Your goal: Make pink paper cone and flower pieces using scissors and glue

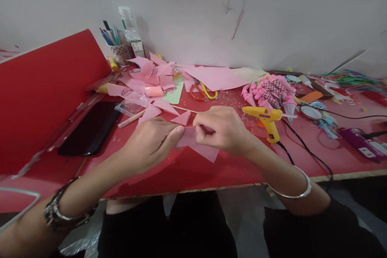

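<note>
Both hands meet over the red table (211, 173) and pinch a piece of pink paper (199, 147). My left hand (151, 143) grips its left edge with thumb and fingers closed. My right hand (222, 129) is curled round the paper's top, fingers pressed together. The paper hangs down below the hands, just above the table top. A small pink paper triangle (182, 118) lies just behind the hands.
A yellow glue gun (267, 120) with a black cord lies right of my right hand. Pink paper scraps (151, 76), scissors (203, 90), a thin wooden stick (130, 119), a black phone (90, 129), a pen cup (121, 50), pink paper cones (272, 90) and a red board (45, 92) surround the spot.
</note>
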Tool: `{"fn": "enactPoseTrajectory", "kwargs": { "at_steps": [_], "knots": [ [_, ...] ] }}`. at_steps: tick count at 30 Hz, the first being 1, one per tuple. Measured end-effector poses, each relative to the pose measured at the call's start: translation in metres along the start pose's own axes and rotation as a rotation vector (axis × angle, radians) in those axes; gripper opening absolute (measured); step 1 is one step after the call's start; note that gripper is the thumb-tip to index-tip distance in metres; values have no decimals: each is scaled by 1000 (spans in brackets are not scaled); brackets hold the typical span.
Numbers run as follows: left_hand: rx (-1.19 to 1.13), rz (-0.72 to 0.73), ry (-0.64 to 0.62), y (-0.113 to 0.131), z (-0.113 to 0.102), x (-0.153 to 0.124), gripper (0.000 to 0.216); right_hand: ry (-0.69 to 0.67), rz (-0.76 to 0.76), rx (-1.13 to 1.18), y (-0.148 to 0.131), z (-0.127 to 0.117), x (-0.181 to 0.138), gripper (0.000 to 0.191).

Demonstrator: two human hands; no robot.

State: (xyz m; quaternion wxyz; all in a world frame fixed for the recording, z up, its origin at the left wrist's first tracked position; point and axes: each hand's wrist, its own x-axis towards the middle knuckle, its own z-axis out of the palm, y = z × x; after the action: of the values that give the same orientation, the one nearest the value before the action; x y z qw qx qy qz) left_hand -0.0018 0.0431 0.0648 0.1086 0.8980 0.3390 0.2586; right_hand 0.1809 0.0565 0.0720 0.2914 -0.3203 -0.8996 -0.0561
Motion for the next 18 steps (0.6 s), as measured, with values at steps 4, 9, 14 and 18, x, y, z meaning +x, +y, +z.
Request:
{"fn": "enactPoseTrajectory", "kwargs": {
  "at_steps": [4, 9, 14, 18],
  "knots": [
    [-63, -96, -18, -9, -5, -7, 45, -21, 82, 22, 15, -4, -13, 16],
    [4, -136, 86, -28, -11, -11, 43, 50, 227, 22, 35, -10, -28, 16],
    [-50, -92, -87, -26, -8, -2, 43, 70, 175, 178, 20, -10, -16, 7],
    [-185, -201, 69, -14, -5, 8, 36, -103, 122, 384, 0, -1, -5, 12]
  ]
}}
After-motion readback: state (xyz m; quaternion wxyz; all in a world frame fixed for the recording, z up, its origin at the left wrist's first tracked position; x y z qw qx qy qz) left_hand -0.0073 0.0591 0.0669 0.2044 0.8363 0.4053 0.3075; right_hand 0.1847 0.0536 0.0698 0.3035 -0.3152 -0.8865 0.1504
